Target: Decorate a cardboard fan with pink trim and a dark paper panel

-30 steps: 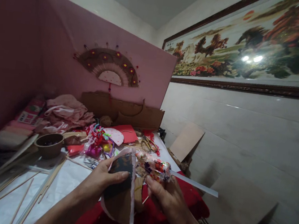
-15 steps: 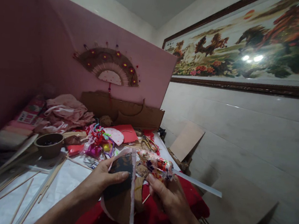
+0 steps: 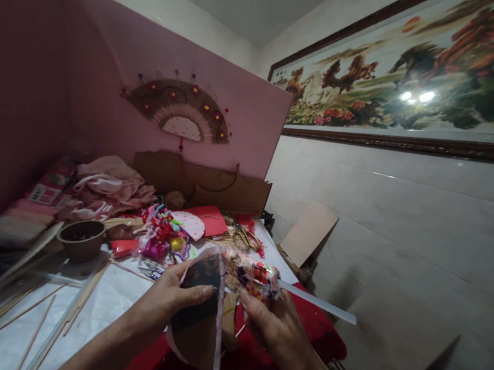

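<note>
My left hand [image 3: 177, 296] grips a half-round cardboard piece [image 3: 195, 335] with a dark printed patch, its thumb lying across the face. Pale pink fabric [image 3: 218, 319] wraps the cardboard's edges. In my right hand [image 3: 277, 327] is a glue gun [image 3: 258, 276] with a colourful flowered covering. A long translucent glue stick [image 3: 320, 302] sticks out of its back to the right. The gun's front end is close beside the fabric edge; whether its tip touches is hidden. Below the gun, another brown cardboard bit [image 3: 229, 321] shows behind the piece.
On the white-covered table [image 3: 116, 295] lie scissors [image 3: 247, 238], pipe cleaners [image 3: 159, 222], a dotted half-round piece [image 3: 188, 224] and thin sticks [image 3: 38, 327]. A brown bowl [image 3: 82, 240] stands left. A decorated fan [image 3: 179, 108] hangs on the pink board behind.
My right hand has shifted the glue gun slightly left, closer to the fabric edge. The glue stick moved left with it. My left hand and the cardboard piece have hardly moved.
</note>
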Available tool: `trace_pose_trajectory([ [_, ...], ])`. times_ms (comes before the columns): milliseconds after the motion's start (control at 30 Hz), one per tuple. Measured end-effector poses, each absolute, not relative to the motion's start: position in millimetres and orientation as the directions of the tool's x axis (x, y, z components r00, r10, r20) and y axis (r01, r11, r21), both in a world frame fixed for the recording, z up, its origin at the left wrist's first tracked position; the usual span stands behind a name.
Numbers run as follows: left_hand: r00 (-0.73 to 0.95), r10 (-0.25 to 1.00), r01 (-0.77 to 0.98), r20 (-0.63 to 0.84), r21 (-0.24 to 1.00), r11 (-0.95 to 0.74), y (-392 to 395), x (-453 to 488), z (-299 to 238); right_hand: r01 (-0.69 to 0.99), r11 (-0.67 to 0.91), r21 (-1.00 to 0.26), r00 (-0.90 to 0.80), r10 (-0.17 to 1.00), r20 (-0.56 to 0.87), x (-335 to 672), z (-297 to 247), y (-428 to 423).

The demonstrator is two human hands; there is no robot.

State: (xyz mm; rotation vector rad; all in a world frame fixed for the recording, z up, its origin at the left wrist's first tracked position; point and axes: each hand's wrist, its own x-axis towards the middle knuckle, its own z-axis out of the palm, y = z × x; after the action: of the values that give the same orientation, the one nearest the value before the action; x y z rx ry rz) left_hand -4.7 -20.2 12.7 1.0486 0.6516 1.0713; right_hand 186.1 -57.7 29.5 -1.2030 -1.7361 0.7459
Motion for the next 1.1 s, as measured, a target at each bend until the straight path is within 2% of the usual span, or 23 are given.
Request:
trace_pose_trajectory([
  [200,0.387,0.921,-0.357,0.054,0.929,0.095,-19.8,-5.4,12.8,0.434,0.367,-0.823,-0.126,0.929,0.349,185.6,30.7,-58.0],
  [400,0.375,0.925,-0.370,0.060,0.925,0.091,-20.4,-5.6,13.7,0.388,0.408,-0.826,-0.103,0.910,0.402,185.2,34.9,-58.7],
  [567,0.387,0.920,-0.377,0.060,0.921,0.099,-19.4,-5.6,12.6,0.405,0.400,-0.822,-0.118,0.915,0.387,186.4,29.9,-58.4],
  [700,0.380,0.923,-0.394,0.059,0.913,0.103,-18.7,-5.8,12.0,0.407,0.378,-0.832,-0.062,0.920,0.388,187.3,27.2,-58.0],
  [1100,0.374,0.927,-0.421,0.022,0.895,0.149,-17.5,-6.5,10.3,0.228,0.248,-0.942,-0.098,0.968,0.231,179.8,23.3,-57.3],
])
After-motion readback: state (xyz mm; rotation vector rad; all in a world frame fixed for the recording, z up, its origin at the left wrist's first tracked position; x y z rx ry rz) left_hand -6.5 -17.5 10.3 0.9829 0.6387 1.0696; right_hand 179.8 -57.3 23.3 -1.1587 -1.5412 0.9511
